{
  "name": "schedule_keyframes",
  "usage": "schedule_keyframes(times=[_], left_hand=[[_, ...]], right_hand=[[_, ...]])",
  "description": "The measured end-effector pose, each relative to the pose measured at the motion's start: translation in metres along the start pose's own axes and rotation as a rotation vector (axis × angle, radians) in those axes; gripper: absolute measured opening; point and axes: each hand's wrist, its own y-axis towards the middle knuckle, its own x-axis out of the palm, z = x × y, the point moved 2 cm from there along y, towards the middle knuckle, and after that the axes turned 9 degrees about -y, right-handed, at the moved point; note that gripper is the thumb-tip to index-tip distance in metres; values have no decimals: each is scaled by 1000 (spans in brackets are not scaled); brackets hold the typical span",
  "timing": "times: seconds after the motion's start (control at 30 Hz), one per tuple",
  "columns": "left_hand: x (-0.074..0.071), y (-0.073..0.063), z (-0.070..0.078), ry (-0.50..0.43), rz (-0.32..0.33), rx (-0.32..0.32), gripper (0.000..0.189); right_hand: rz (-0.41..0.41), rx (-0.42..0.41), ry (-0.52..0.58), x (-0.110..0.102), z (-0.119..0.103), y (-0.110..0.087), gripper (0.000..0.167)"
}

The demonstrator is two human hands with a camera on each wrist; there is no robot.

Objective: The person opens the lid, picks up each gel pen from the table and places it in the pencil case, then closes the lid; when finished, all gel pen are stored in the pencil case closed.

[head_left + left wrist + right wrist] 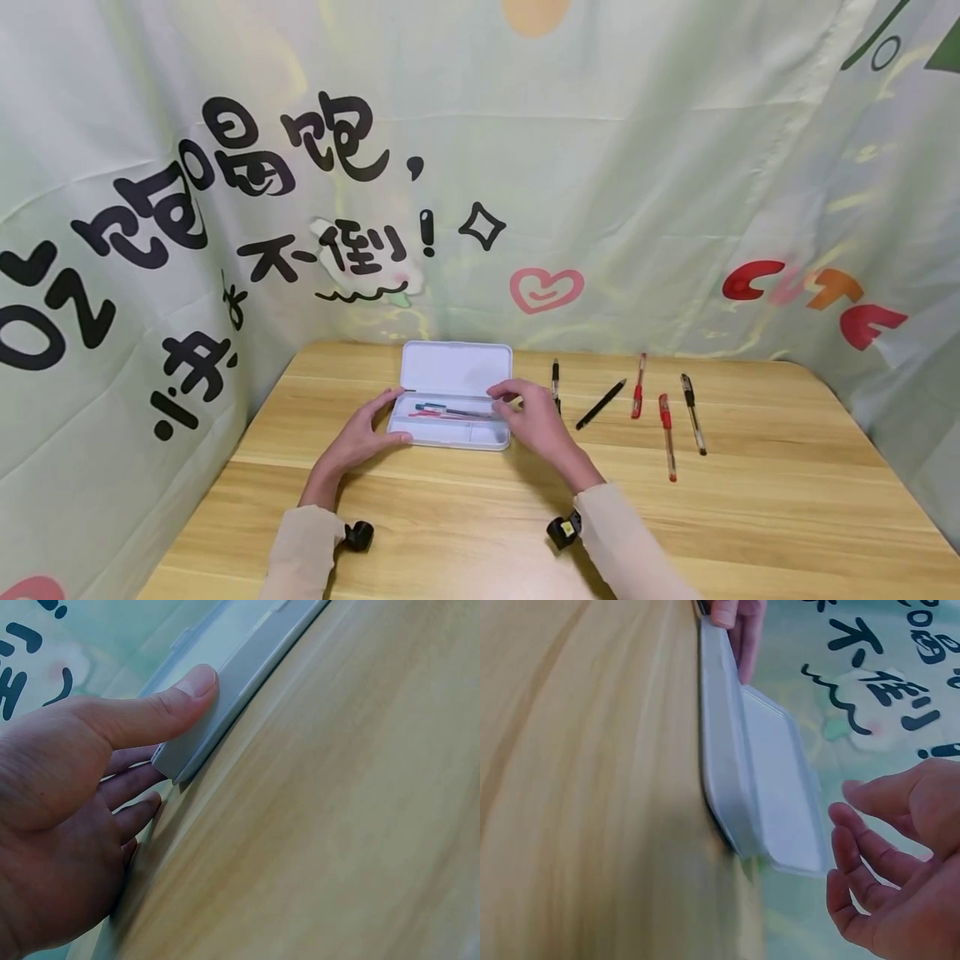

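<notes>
A white pencil case (450, 433) lies on the table with its lid (456, 368) raised at the back. Inside its long compartment are a few slim pens (442, 411), one with a teal end and one reddish. At the case's left end, my left hand (365, 432) holds it, the thumb (176, 705) over the front corner and the fingers round the side. Over the right end hovers my right hand (534, 417), fingers loosely bent; the right wrist view shows nothing between them. That hand hides part of the case's right end.
Right of the case lie several loose pens: a black one (556, 383), a slanted black one (600, 404), a red one (638, 392), a red-capped one (667, 433) and a black-capped one (693, 417). A printed curtain (645, 208) stands behind the wooden table (465, 517).
</notes>
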Motion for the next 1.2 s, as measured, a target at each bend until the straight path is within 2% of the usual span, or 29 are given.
schedule_keyframes(times=[0.27, 0.57, 0.77, 1.0, 1.2], left_hand=[[-2, 0, 0, 1, -6, -2, 89], [-1, 0, -1, 9, -6, 2, 88], [-1, 0, 2, 18, -12, -17, 91], [-2, 1, 0, 25, -5, -20, 91], [-1, 2, -2, 31, -4, -5, 89]], right_hand=[[123, 11, -24, -52, 15, -18, 23], [194, 30, -89, -105, 43, -40, 28], [251, 115, -94, -137, 66, -62, 29], [336, 229, -169, -161, 93, -75, 32], [324, 347, -216, -175, 123, -86, 39]])
